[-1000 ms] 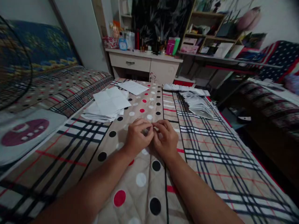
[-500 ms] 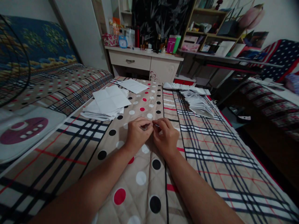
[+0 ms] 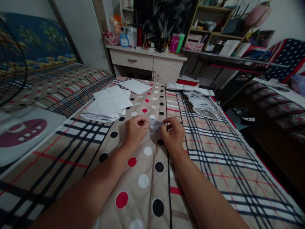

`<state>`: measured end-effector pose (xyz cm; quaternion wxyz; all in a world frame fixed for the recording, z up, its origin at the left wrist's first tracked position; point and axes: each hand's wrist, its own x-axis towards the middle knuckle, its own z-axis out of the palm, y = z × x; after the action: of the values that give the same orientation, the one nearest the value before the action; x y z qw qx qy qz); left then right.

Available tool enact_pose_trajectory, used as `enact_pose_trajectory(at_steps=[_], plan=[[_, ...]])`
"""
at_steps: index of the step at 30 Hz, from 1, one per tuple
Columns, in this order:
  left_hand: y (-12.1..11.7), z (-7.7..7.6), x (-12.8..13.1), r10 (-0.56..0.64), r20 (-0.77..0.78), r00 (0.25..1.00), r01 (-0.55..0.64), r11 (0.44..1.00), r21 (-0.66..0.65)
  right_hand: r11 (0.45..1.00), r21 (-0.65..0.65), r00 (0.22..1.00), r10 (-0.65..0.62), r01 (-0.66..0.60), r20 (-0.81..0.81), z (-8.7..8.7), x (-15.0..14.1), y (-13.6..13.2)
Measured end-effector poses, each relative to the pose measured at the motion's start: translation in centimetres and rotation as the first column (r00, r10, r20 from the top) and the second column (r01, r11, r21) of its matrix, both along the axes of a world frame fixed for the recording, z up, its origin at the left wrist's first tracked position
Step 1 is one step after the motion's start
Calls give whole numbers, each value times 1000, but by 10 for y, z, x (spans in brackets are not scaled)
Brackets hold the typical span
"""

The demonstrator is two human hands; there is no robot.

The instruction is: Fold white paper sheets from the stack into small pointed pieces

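Between my two hands a small, thin, see-through plastic piece (image 3: 155, 125) is stretched above the spotted bedspread (image 3: 143, 203). My left hand (image 3: 136, 129) pinches its left edge between thumb and forefinger. At the opposite edge, my right hand (image 3: 173, 133) grips it the same way, with the other fingers curled in. Ahead to the left lies a loose pile of white paper sheets (image 3: 111, 101), the top one creased. One separate white sheet (image 3: 136, 86) lies just behind the pile. Farther right, a fanned row of folded white papers (image 3: 202, 105) rests on the plaid part.
A long white bundle (image 3: 190, 89) lies at the bed's far right. To the left is a white plastic package (image 3: 28, 133) with a purple print. Beyond the bed stands a white dresser (image 3: 132, 60) crowded with bottles and a blue clock (image 3: 124, 40). Dark floor borders the bed's right edge.
My hands were close together with fingertips almost meeting. They have moved apart, left hand leftward and right hand slightly rightward, and the see-through piece now shows spread between them.
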<state>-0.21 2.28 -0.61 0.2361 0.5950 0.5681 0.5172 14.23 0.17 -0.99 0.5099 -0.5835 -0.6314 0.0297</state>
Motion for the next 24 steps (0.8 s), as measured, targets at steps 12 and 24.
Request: enact_pose_trajectory(at_steps=[12, 24], plan=[[-5, 2, -18, -48, -652, 757, 292, 917, 271, 990, -82, 984, 104, -117, -144, -7, 11, 9], [-2, 4, -29, -154, -774, 615, 330, 941, 76, 982, -178, 919, 129, -66, 372, -3, 33, 11]])
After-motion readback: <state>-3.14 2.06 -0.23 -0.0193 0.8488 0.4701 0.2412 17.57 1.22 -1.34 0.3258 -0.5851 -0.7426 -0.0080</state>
